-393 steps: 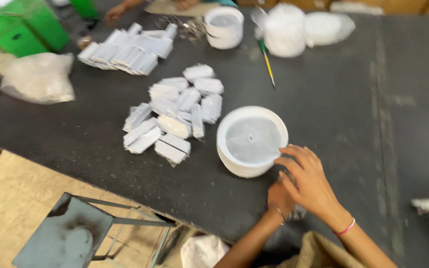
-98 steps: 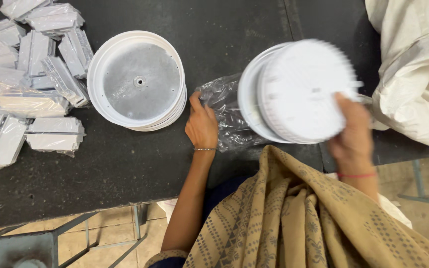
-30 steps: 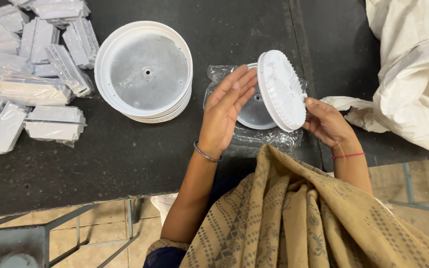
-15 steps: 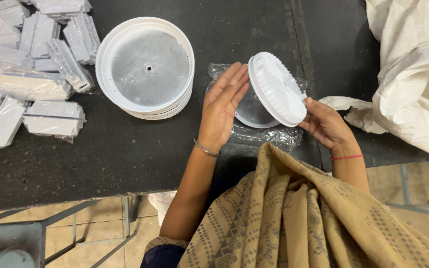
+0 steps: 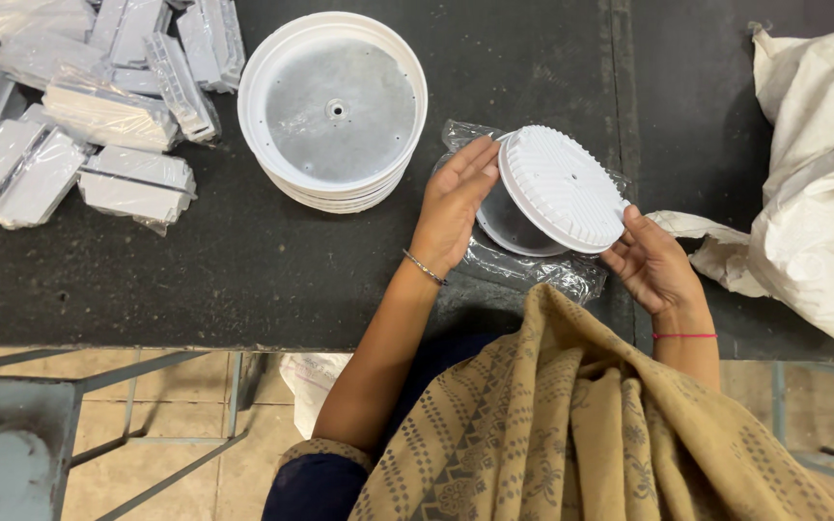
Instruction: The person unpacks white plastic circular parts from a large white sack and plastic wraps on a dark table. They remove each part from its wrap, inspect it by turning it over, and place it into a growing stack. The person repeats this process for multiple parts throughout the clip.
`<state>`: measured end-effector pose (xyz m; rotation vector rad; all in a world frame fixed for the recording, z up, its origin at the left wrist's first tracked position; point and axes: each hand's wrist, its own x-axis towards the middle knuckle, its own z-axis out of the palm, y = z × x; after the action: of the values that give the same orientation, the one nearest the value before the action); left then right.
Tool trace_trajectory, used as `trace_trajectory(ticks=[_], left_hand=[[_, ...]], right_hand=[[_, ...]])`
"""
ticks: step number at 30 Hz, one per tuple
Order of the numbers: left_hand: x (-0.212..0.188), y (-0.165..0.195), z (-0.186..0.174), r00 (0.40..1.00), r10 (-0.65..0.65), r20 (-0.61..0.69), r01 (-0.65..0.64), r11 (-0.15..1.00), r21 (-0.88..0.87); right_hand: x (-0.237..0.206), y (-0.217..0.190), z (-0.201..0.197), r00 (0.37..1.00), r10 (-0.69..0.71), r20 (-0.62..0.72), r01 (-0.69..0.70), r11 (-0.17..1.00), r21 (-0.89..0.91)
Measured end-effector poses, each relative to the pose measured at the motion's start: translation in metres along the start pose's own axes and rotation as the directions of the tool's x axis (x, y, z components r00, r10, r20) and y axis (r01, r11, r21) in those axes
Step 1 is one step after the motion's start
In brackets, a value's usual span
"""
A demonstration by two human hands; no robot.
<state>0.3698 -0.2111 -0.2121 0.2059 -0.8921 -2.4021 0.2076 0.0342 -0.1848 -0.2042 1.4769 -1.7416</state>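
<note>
The white round ribbed plastic disc [image 5: 564, 189] is held just above the dark table [image 5: 195, 280], at the person's front right, over a clear crinkled plastic bag [image 5: 533, 270]. The left hand [image 5: 451, 203] lies open, its flat fingers [image 5: 470, 169] pressed against the disc's left rim. The right hand [image 5: 651, 262] supports the lower right rim with its fingertips only; neither hand closes around the part.

Risk assessment: the disc is retained by edge pressure between two open hands. If either hand relaxes, the disc is likely to slip and drop onto the grey metal plate [image 5: 509, 224] that shows beneath it, or slide off the bag. The bag film could also catch on the ribbed edge.

Orientation: the ribbed face with its small centre hole points up and toward the camera, tilted so that the upper left rim sits higher than the lower right. Being round, the disc has no long axis in its plane; its short axis, through the centre hole, leans toward the right.

A stack of white round housings with a grey metal inner face [image 5: 335, 111] stands to the left, well apart from the disc. Clear-wrapped white packets [image 5: 108, 106] lie further left.
</note>
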Motion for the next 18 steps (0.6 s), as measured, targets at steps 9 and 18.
trace_trajectory(ticks=[9,18], left_hand=[[-0.0016,0.0003,0.0041,1.0,0.001,0.0,-0.001,0.995,0.095],[-0.0031,0.0019,0.0045,1.0,-0.023,-0.02,0.026,0.99,0.136]], right_hand=[[-0.0008,0.0013,-0.0025,1.0,-0.012,-0.01,0.012,1.0,0.022],[-0.0041,-0.0023,0.0042,0.998,-0.038,-0.046,0.04,0.999,0.026]])
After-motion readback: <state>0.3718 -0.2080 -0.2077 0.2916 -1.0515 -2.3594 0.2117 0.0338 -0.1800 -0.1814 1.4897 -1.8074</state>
